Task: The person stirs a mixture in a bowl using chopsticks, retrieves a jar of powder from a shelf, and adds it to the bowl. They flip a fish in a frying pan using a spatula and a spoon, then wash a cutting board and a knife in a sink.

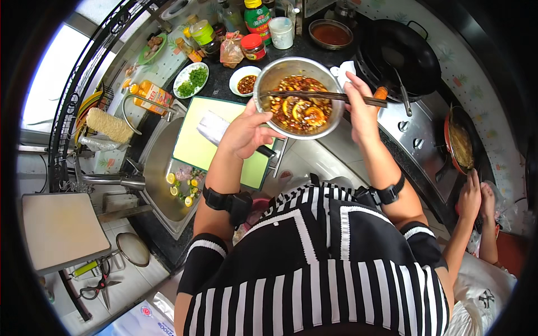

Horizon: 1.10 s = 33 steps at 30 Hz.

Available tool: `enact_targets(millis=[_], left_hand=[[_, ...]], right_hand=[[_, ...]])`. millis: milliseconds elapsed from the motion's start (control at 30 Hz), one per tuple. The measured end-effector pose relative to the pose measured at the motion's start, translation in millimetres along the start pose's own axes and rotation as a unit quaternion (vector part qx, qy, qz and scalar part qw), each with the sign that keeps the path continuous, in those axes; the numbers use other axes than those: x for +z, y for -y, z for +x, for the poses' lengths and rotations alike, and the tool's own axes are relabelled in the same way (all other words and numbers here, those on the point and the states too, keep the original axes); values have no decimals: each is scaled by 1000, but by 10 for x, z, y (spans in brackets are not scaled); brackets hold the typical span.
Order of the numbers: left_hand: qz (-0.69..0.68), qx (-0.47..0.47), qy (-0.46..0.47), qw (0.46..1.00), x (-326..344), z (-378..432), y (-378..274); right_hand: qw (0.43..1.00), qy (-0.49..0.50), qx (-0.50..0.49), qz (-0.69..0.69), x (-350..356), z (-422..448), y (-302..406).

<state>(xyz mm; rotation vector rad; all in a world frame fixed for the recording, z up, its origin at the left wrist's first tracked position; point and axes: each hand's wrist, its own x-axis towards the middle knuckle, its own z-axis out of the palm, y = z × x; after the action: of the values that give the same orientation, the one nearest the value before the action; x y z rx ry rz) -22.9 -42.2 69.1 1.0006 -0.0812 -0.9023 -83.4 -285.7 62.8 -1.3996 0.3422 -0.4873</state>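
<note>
My left hand [251, 131] grips the left rim of a stainless steel bowl [269, 75]. The bowl holds a dark red, chunky sauce [294, 119] with lemon slices [298, 110] on top. At the bowl's right side is my right hand [362, 110], with a pair of dark chopsticks [311, 95] held between thumb and fingers, lying across the bowl. Whether its fingers also touch the bowl is hard to tell. Below my left forearm a cleaver [214, 128] with a black handle rests on a green-edged cutting board [193, 138].
Chopped greens on a plate [176, 80], a small sauce bowl [233, 80], jars and bottles stand behind. A sink [162, 155] with lemon scraps lies left. Right are a black wok [420, 63] and a red pan [449, 140], near another person's hands [470, 197].
</note>
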Motion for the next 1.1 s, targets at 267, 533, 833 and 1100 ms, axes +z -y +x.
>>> enact_targets(millis=[267, 533, 833, 1100], left_hand=[[-57, 33, -83, 994, -607, 5, -140], [-59, 35, -84, 994, -940, 212, -267], [-64, 41, -104, 992, -1051, 374, -291], [-51, 36, -154, 986, -1157, 317, -276]], right_hand=[[989, 38, 123, 67, 723, 195, -292], [952, -6, 256, 170, 1241, 502, -538], [974, -93, 180, 98, 1243, 742, -479], [957, 221, -109, -152, 710, 466, 58]])
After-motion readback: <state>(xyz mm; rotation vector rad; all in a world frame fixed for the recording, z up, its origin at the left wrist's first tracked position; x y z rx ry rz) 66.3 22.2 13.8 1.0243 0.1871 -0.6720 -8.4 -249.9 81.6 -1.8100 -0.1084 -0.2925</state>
